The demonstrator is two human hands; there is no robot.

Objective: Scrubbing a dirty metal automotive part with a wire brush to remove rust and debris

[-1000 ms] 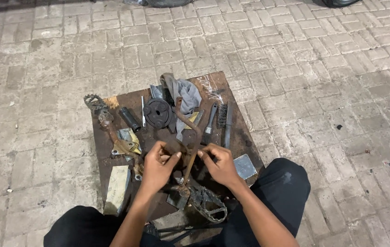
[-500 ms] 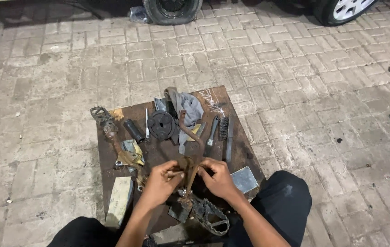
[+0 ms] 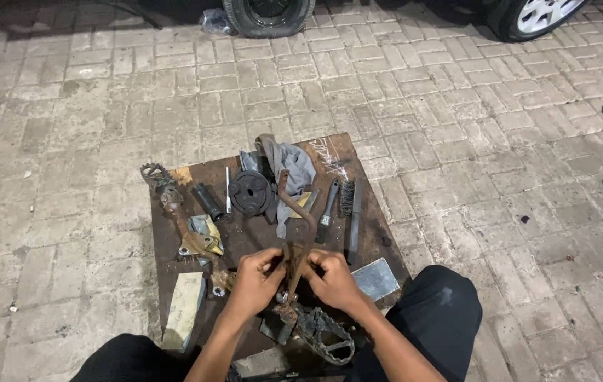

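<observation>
Lying on brick paving [image 3: 457,127], a brown board [image 3: 369,212] carries rusty parts.

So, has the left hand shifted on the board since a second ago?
Yes. The left hand has moved inward toward the right hand, away from the pale block at the board's left edge.

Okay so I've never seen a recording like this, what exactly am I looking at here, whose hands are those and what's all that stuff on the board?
There is one picture, taken by a camera worn on a person's head and looking down, so the two bare hands are that person's own. The person sits on a brick-paved ground with a dark, worn board in front of their knees. The left hand and the right hand grip a rusty bent metal lever from either side. On the board lie a black round disc, a grey rag, a wire brush, a black cylinder and a toothed footpeg near the knees. Car wheels show at the top.
</observation>
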